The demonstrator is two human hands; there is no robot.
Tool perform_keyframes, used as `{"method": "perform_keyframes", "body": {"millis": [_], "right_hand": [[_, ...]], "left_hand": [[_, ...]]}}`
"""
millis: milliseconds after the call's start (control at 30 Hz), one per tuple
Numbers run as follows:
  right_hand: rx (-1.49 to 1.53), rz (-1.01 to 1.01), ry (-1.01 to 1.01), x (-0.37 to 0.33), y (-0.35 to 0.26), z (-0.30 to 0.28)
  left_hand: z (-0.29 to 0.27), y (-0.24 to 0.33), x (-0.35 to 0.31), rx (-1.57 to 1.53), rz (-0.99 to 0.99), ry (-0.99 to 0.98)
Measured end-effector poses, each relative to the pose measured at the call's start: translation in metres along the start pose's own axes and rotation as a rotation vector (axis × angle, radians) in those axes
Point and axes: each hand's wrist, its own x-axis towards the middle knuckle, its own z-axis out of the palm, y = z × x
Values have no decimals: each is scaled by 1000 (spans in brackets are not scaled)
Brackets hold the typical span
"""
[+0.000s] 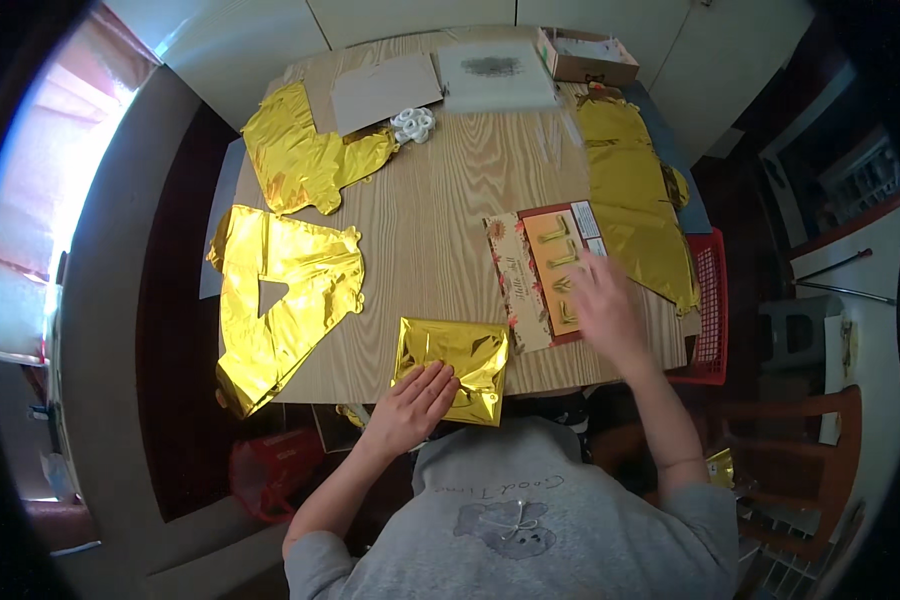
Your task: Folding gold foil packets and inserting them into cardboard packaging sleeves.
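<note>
My left hand [413, 407] lies flat, fingers together, on a folded gold foil balloon [475, 345] at the table's near edge. To its right is a printed card package [522, 318] with an orange panel showing gold letter shapes. Over the right side of that package hovers my right hand [607, 312], its fingers loosely apart and slightly blurred; whether they touch the card I cannot tell. A flat gold foil balloon shaped like the letter A [320, 290] is spread out at the left. Beyond it lies another flat gold letter balloon [290, 150].
More flat gold foil [625, 180] runs along the table's right edge, above a red plastic basket [711, 300]. At the back are a grey-brown board [385, 92], a white ribbon bundle [413, 125], a pale sheet [495, 90], thin clear strips [550, 140] and an open box [588, 68].
</note>
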Motion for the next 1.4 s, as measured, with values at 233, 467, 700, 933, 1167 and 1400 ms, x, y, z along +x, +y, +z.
{"method": "perform_keyframes", "body": {"millis": [233, 467, 700, 933, 1167, 1400], "right_hand": [[335, -729, -365, 58, -66, 74], [329, -820, -443, 61, -77, 111], [290, -815, -453, 57, -78, 111], [215, -832, -450, 55, -80, 111], [221, -828, -474, 56, -80, 111], [224, -809, -469, 56, -80, 109]], "left_hand": [[1, 0, 0, 2, -5, -5], [2, 0, -2, -11, -22, 19], [8, 0, -6, -13, -30, 51], [12, 0, -12, -23, -26, 3], [13, 0, -15, -26, -2, -29], [11, 2, -12, -24, -18, -24]]}}
